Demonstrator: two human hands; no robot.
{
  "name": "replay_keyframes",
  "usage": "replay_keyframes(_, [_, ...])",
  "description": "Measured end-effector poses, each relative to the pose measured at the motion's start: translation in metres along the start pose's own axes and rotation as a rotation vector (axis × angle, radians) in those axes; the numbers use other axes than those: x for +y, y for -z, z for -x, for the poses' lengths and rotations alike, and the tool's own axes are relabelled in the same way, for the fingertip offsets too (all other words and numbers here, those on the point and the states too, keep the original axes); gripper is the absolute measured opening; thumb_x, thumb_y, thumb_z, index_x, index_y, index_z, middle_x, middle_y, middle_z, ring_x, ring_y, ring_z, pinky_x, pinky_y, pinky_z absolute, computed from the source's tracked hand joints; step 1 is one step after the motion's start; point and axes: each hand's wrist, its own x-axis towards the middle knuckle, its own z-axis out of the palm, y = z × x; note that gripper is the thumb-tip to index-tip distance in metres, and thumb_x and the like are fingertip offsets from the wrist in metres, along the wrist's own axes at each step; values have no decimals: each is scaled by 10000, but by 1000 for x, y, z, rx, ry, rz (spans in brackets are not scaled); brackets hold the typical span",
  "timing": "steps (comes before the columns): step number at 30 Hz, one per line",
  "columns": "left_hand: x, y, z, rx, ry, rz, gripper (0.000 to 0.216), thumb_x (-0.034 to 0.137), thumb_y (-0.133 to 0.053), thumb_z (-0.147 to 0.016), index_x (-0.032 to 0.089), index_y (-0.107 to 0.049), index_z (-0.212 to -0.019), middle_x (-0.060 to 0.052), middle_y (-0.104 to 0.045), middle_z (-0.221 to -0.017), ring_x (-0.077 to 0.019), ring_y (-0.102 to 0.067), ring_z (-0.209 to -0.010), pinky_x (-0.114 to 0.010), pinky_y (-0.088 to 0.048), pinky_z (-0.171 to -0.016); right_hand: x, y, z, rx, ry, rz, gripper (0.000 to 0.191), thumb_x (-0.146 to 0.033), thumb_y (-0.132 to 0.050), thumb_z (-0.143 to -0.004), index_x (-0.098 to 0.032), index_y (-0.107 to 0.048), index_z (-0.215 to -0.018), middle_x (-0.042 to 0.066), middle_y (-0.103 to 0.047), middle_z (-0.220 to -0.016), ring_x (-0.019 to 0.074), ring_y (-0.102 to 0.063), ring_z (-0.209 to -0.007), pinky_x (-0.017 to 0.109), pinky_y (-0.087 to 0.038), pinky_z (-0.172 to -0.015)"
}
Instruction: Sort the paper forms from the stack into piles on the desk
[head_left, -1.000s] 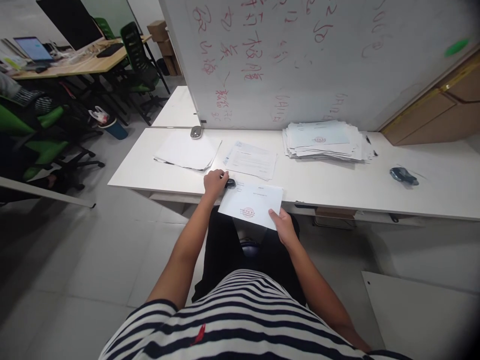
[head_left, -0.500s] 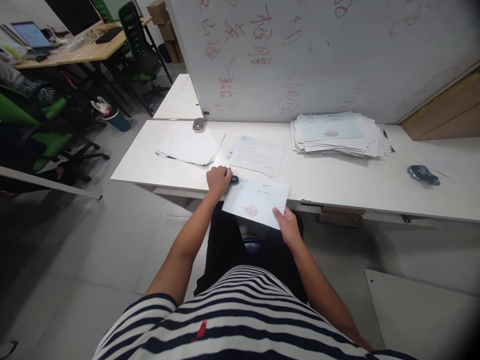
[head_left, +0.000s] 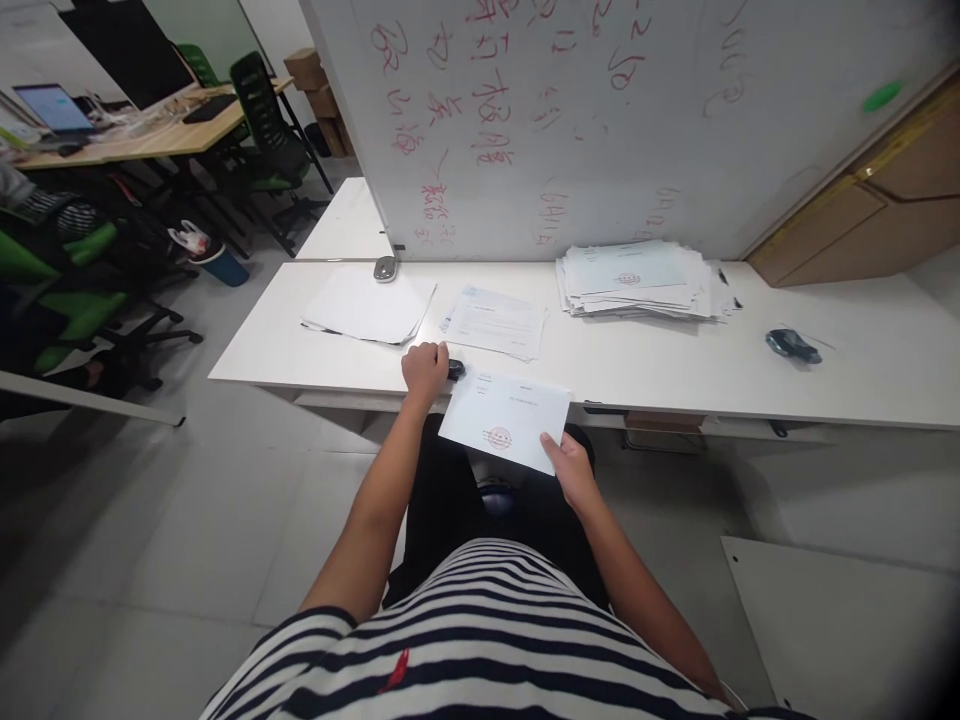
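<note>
My left hand [head_left: 425, 370] is closed in a fist over a small black stapler [head_left: 455, 370], whose rounded end sticks out past my fingers. That end sits at the upper left corner of a pale blue printed sheet [head_left: 517, 408] with a red round stamp. My right hand [head_left: 568, 462] pinches the sheet's lower right corner, thumb on top. The sheet juts over the desk's front edge, above my lap. Whether more sheets lie under it, I cannot tell.
On the white desk [head_left: 247, 345] lie white sheets [head_left: 367, 302], printed papers [head_left: 495, 322], a tall paper stack [head_left: 630, 280], a silver object [head_left: 385, 268] and a dark plastic-wrapped item [head_left: 793, 346]. A whiteboard [head_left: 585, 120] stands behind; a cardboard box [head_left: 862, 220] is at right.
The camera view has shifted, showing more of the whiteboard. My hands, the stapler and the sheet keep about the same places relative to the desk.
</note>
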Motion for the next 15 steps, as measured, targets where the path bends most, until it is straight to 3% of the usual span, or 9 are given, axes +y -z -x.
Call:
replay_keyframes(8, [-1,0,2,14,-39,-12,425,407,-272,-956,203,-470,-640,-79,-594,-767,-229,-514,-829,-342,-280,-674,-8,42,6,174,69,188,541,-570,-667,-727,-166,-668,-1087,93,-717,-1029,276,-671,-878,404,-524,-778])
replay_keyframes(15, [0,-1,4,33,-28,-26,397,366,-286,-952,205,-501,-661,-85,-589,-774,-235,-511,-864,-343,-287,-691,-21,41,15,233,41,142,518,-563,-707,-687,-165,-680,-1017,86,-727,-980,259,-673,-816,377,-528,-713])
